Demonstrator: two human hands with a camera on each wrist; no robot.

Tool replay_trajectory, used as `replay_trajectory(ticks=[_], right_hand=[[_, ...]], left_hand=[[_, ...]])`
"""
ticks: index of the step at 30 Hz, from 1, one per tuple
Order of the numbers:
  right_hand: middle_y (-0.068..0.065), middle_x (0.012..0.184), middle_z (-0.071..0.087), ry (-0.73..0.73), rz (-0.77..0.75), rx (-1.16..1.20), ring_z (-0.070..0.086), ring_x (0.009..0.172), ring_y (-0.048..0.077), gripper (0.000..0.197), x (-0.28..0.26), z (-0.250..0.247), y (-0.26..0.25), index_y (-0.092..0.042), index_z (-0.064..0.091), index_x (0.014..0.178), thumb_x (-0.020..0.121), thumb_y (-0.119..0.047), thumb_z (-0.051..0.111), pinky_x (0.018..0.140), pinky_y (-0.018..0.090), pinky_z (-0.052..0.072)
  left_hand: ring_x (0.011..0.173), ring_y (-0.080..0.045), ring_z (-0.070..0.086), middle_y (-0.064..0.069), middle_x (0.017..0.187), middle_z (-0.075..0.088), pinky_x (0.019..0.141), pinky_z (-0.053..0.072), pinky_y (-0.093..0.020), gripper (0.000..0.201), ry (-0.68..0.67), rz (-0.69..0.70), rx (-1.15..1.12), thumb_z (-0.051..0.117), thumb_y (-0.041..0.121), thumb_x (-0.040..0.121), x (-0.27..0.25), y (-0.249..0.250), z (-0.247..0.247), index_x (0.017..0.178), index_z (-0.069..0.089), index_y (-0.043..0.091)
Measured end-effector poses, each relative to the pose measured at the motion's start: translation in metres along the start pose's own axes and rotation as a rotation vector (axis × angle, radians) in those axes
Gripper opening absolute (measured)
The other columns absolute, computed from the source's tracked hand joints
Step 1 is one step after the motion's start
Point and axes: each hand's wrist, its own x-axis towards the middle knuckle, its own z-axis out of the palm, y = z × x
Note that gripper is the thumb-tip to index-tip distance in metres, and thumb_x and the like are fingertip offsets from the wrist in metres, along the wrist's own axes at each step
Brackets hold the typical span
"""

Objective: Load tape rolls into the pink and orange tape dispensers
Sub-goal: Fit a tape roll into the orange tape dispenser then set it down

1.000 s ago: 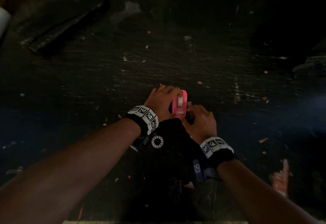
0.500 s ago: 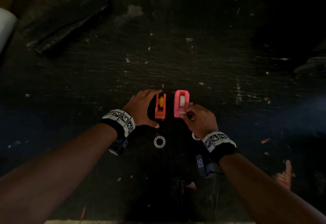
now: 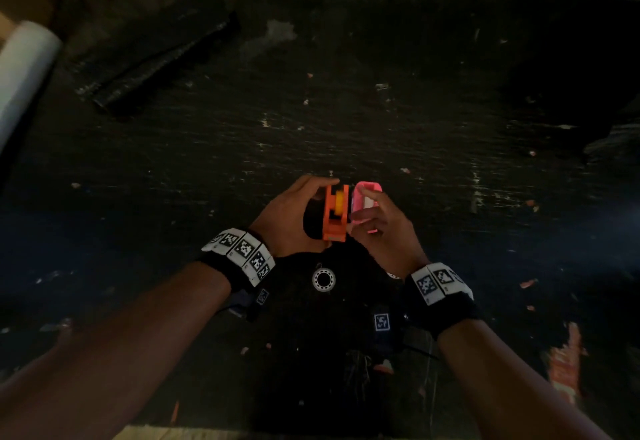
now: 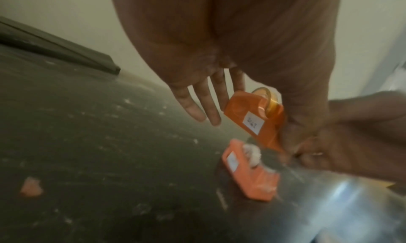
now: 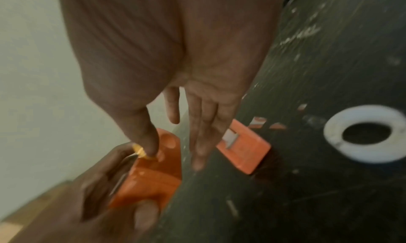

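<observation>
My left hand [image 3: 322, 212] holds the orange tape dispenser [image 3: 334, 218] just above the dark table, a finger on its far end and the thumb under its near end. A yellow tape roll [image 4: 266, 99] sits in it. My right hand [image 3: 374, 221] has straight fingers, and its thumb [image 5: 142, 139] touches that yellow roll. The pink dispenser [image 3: 369, 187] stands on the table behind my right fingers, with a white roll [image 4: 252, 153] in it. It also shows in the right wrist view as the pink dispenser [image 5: 243, 147].
A loose white tape roll [image 3: 323, 279] lies on the table between my wrists, seen large as the white roll [image 5: 364, 134]. A black bundle [image 3: 162, 44] lies at the back left beside a white roll of film [image 3: 24, 69]. Dark objects [image 3: 613, 141] sit at the right.
My left hand left the pink dispenser, took the orange one and lifted it off the table. My right hand let go of the pink dispenser and reached to the orange one.
</observation>
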Motion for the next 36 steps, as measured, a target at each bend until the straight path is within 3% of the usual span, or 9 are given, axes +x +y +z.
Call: replay_trajectory(ticks=[4, 7, 9, 13, 20, 26, 28, 32, 36], right_hand=[[0.008, 0.103, 0.076, -0.133, -0.006, 0.256, 0.074, 0.102, 0.017, 0.081, -0.002, -0.001, -0.011, -0.036, 0.046, 0.145, 0.081, 0.0, 0.08, 0.094, 0.039, 0.059], [0.013, 0.104, 0.077, -0.185, -0.021, 0.28, 0.075, 0.104, 0.02, 0.078, -0.008, -0.005, -0.015, -0.028, 0.049, 0.144, 0.08, 0.004, 0.08, 0.094, 0.039, 0.06], [0.012, 0.103, 0.078, -0.218, -0.037, 0.288, 0.075, 0.103, 0.019, 0.078, -0.012, -0.006, -0.015, -0.025, 0.049, 0.145, 0.08, 0.006, 0.079, 0.093, 0.039, 0.06], [0.015, 0.109, 0.076, -0.247, -0.032, 0.298, 0.074, 0.104, 0.019, 0.077, -0.02, -0.002, -0.015, -0.023, 0.048, 0.145, 0.081, 0.007, 0.078, 0.089, 0.034, 0.061], [0.009, 0.111, 0.076, -0.27, -0.034, 0.232, 0.073, 0.106, 0.015, 0.076, -0.026, 0.006, -0.015, -0.028, 0.049, 0.143, 0.08, 0.003, 0.08, 0.091, 0.035, 0.061], [0.008, 0.112, 0.077, -0.164, 0.015, 0.285, 0.075, 0.104, 0.019, 0.075, -0.03, 0.009, -0.005, -0.031, 0.055, 0.136, 0.078, 0.01, 0.079, 0.094, 0.046, 0.06], [0.005, 0.115, 0.076, -0.13, 0.041, 0.312, 0.074, 0.106, 0.02, 0.074, -0.032, 0.002, 0.0, -0.029, 0.055, 0.137, 0.078, 0.011, 0.077, 0.095, 0.048, 0.059], [0.004, 0.12, 0.074, -0.143, 0.055, 0.294, 0.074, 0.108, 0.019, 0.075, -0.039, -0.006, 0.004, -0.024, 0.052, 0.142, 0.08, 0.01, 0.076, 0.096, 0.046, 0.059], [0.008, 0.122, 0.073, -0.143, 0.059, 0.276, 0.074, 0.109, 0.021, 0.075, -0.044, -0.006, 0.008, -0.021, 0.05, 0.143, 0.08, 0.01, 0.076, 0.096, 0.045, 0.059]], left_hand=[[0.119, -0.004, 0.061, 0.009, 0.15, 0.041, 0.103, 0.053, -0.026, 0.114, -0.005, 0.057, -0.089, 0.097, 0.033, 0.06, -0.02, 0.014, -0.007, 0.155, 0.033, 0.033], [0.113, -0.001, 0.067, 0.016, 0.153, 0.037, 0.096, 0.055, -0.018, 0.121, -0.033, -0.029, -0.236, 0.098, 0.04, 0.059, -0.034, 0.022, -0.012, 0.156, 0.025, 0.046], [0.108, -0.006, 0.072, 0.012, 0.151, 0.047, 0.095, 0.059, -0.026, 0.104, -0.031, -0.112, -0.431, 0.093, 0.033, 0.07, -0.039, 0.026, -0.011, 0.154, 0.033, 0.047], [0.11, -0.01, 0.073, -0.002, 0.117, 0.074, 0.098, 0.06, -0.04, 0.066, 0.008, -0.201, -0.541, 0.085, 0.017, 0.081, -0.044, 0.021, -0.006, 0.14, 0.057, 0.029], [0.101, -0.012, 0.076, -0.006, 0.105, 0.078, 0.086, 0.062, -0.027, 0.061, 0.065, -0.242, -0.628, 0.085, 0.01, 0.08, -0.06, 0.015, 0.004, 0.131, 0.061, 0.033], [0.103, -0.018, 0.076, -0.014, 0.11, 0.077, 0.087, 0.062, -0.037, 0.058, 0.199, -0.325, -0.733, 0.083, 0.003, 0.079, -0.073, -0.002, 0.004, 0.128, 0.063, 0.028], [0.105, -0.016, 0.076, -0.009, 0.11, 0.078, 0.09, 0.061, -0.038, 0.061, 0.23, -0.333, -0.664, 0.084, 0.005, 0.078, -0.079, -0.015, 0.001, 0.128, 0.063, 0.032], [0.097, -0.007, 0.073, 0.006, 0.106, 0.075, 0.09, 0.06, -0.032, 0.067, 0.157, -0.348, -0.214, 0.087, 0.02, 0.077, -0.09, -0.04, 0.006, 0.134, 0.057, 0.04], [0.094, -0.013, 0.067, 0.006, 0.117, 0.062, 0.088, 0.061, -0.041, 0.071, 0.088, -0.404, 0.104, 0.087, 0.029, 0.077, -0.089, -0.052, 0.016, 0.139, 0.054, 0.041]])
